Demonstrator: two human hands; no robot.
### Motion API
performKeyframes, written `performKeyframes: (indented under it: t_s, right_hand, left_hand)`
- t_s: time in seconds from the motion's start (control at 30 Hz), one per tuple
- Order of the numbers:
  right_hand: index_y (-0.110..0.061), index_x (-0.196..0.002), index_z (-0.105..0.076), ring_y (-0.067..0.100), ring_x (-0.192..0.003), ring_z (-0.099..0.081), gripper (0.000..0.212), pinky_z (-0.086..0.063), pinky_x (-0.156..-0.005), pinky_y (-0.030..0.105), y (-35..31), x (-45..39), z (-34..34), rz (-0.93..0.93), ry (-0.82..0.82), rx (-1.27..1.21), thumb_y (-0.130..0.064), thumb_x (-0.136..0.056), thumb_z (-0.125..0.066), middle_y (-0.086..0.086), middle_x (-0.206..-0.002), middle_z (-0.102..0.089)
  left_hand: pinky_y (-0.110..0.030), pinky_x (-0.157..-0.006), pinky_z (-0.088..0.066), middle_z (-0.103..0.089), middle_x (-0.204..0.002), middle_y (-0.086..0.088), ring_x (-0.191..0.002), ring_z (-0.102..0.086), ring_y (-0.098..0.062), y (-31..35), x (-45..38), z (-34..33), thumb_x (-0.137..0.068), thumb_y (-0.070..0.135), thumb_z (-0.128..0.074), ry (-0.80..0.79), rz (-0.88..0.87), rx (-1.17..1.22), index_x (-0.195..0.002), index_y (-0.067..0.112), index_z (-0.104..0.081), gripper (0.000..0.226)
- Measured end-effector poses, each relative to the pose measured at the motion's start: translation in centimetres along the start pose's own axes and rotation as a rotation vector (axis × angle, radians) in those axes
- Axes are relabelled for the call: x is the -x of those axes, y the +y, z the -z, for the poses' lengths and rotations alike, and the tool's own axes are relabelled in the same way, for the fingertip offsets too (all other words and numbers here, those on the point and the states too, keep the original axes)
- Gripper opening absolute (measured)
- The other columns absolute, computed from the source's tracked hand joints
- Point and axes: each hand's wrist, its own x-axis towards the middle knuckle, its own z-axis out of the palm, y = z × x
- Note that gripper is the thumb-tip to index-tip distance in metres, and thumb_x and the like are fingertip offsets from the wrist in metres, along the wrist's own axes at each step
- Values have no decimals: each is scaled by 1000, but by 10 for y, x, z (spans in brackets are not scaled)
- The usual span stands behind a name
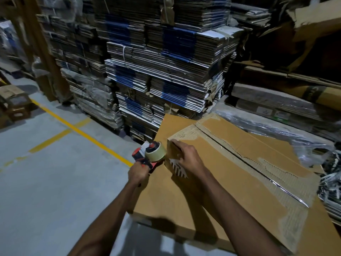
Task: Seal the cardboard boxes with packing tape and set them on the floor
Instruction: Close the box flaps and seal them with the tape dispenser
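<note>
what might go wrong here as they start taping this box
1. The top seam gapes open between the flaps, and the cardboard beside it is torn from old tape; new tape may bridge the gap or grip poorly.
2. The right hand presses the box end right beside the tape dispenser held by the left hand; its fingers might catch the tape or cutter.
</note>
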Motion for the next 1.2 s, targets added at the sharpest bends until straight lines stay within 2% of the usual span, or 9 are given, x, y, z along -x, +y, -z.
performKeyframes:
  t_s: [0.1, 0.27, 0.37, 0.47, 0.63, 0.77, 0.87, 1.07, 1.2]
  right_hand:
    - [-19, -157, -45, 20, -135, -55, 86, -52, -109, 41, 2, -1, 2, 4, -20, -22, 1, -80, -80, 4, -152, -55]
    - [-16, -157, -45, 22, -138, -53, 88, -53, -109, 43, 13, -3, 4, 30, -22, -51, 5, -78, -79, 6, -154, -54]
    - [-16, -156, -47, 18, -136, -53, 84, -48, -114, 36, 18, -3, 8, 26, 3, -93, 7, -80, -75, 6, -152, -55]
    - [-16, -151, -55, 6, -126, -53, 76, -48, -112, 29, 19, -3, 9, 23, 42, -163, 10, -81, -71, 4, -145, -62]
    - [-22, -145, -61, 5, -127, -59, 71, -49, -113, 31, 26, -6, 0, -16, 71, -279, 9, -80, -61, -4, -139, -66]
    - [-22, -144, -62, 3, -131, -57, 69, -44, -113, 21, 24, -7, 0, -74, 81, -411, 6, -81, -65, -7, -141, -65]
    - [-21, -142, -63, 0, -128, -57, 66, -42, -106, 10, 25, -8, 0, -122, 99, -505, 8, -83, -66, -7, -140, -65]
    - [-19, -135, -68, -3, -119, -62, 54, -49, -109, 28, 34, -22, 14, -253, 206, -714, 7, -88, -64, -7, -128, -71]
    - [-23, -128, -70, -1, -117, -63, 46, -50, -108, 31, 45, -38, 25, -293, 271, -759, 4, -92, -64, -8, -124, -72]
  left_hand:
    - [-37, -86, -45, -69, -124, -18, -118, -62, -39, 6, -5, -28, -104, 26, -56, -45, 27, -6, -120, 8, -64, 25]
    - [-51, -91, -56, -66, -119, -27, -103, -65, -42, -27, -51, -79, -95, 14, -58, -251, -17, -55, -100, 16, -54, 7]
    - [-44, -91, -53, -57, -119, -16, -106, -59, -37, 5, -22, -54, -92, 23, -62, -56, -16, -83, -116, 22, -55, 25]
    - [-32, -76, -49, -63, -96, -3, -92, -61, -24, 54, -2, -28, -97, 12, -61, 153, -119, 339, -100, 15, -63, 5]
    - [-36, -93, -55, -75, -104, -8, -101, -69, -26, 107, -19, -37, -100, 29, -58, 6, -116, 685, -102, 11, -76, 25]
    - [-31, -72, -52, -68, -83, -9, -82, -64, -26, 131, -26, -47, -107, 23, -54, 93, -50, 678, -87, 4, -72, 33]
    - [-29, -50, -32, -49, -64, -3, -64, -46, -19, 137, -37, -54, -107, 20, -54, 140, 59, 702, -65, 12, -55, 43]
    - [-33, -64, -34, -63, -82, -12, -72, -53, -24, 161, -57, -56, -105, 25, -59, 44, 97, 708, -82, 9, -68, 29]
    - [-30, -78, -39, -65, -114, -12, -100, -58, -29, 188, -76, -65, -108, 23, -52, 24, 21, 594, -119, 1, -70, 30]
